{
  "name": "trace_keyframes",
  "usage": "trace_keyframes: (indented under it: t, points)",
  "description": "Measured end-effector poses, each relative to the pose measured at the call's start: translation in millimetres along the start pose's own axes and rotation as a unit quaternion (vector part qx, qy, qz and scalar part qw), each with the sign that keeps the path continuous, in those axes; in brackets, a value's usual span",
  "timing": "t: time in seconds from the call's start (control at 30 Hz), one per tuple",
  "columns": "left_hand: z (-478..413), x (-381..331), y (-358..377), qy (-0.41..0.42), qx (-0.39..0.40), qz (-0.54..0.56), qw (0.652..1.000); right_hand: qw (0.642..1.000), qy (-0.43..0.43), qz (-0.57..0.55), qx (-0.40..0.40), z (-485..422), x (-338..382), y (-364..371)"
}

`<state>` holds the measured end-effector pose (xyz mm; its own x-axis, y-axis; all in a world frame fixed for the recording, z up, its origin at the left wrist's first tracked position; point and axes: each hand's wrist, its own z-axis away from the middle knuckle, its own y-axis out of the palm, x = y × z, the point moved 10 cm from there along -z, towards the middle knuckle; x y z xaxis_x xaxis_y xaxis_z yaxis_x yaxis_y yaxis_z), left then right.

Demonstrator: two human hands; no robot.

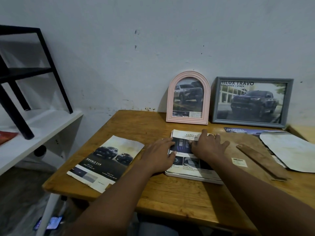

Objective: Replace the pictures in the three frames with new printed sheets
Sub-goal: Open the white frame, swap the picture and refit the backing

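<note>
Both hands lie flat, fingers straight, pressing the SAFETY sheet (189, 163) onto the white frame (192, 178): left hand (159, 155) at its left edge, right hand (208, 144) at its upper right. Behind this frame stand a pink arched frame (188, 97) and a grey frame (252, 100); left of it lies the DOUBLE CAB sheet (105, 160).

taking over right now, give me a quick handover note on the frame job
Left hand and right hand: both open, pressing the SAFETY sheet flat on the white frame lying mid-table.
Pink arched frame and grey frame stand against the wall with truck prints inside, likely done.
Backing board lies right of the white frame, not fitted.
Left: seat the sheet, refit the board, stand it up.
</note>
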<state>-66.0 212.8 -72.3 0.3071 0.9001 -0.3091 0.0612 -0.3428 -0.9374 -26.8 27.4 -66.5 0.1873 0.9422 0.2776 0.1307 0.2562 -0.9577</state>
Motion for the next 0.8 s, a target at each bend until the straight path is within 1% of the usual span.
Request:
trace_keyframes:
  t: [0.1,0.27,0.4,0.5,0.6,0.67,0.7,0.77,0.8]
  points:
    - [0,-2,-2,-0.001,-0.001,0.001,1.0,1.0,-0.015,0.003,-0.02,1,3,0]
    - [2,-6,-5,0.002,0.004,-0.007,1.0,0.998,-0.023,-0.029,-0.056,1,3,-8]
    - [2,-8,-6,0.003,-0.012,0.006,1.0,0.992,-0.074,-0.035,-0.096,6,18,-21]
    - [0,-2,-4,-0.003,-0.019,0.026,0.999,0.979,-0.121,-0.099,-0.132,13,28,-41]
    - [-3,-3,-12,0.002,-0.049,0.082,0.995,0.963,-0.16,-0.141,-0.162,19,31,-70]
    - [-6,-8,-24,0.003,-0.091,0.124,0.988,0.951,-0.175,-0.188,-0.17,19,29,-90]
    - [-8,-12,-31,0.002,-0.113,0.158,0.981,0.944,-0.179,-0.221,-0.167,17,26,-100]
    - [-17,-22,-45,-0.003,-0.142,0.257,0.956,0.931,-0.178,-0.278,-0.156,13,16,-121]
    - [-24,-32,-51,0.002,-0.155,0.287,0.945,0.927,-0.173,-0.298,-0.147,11,8,-132]
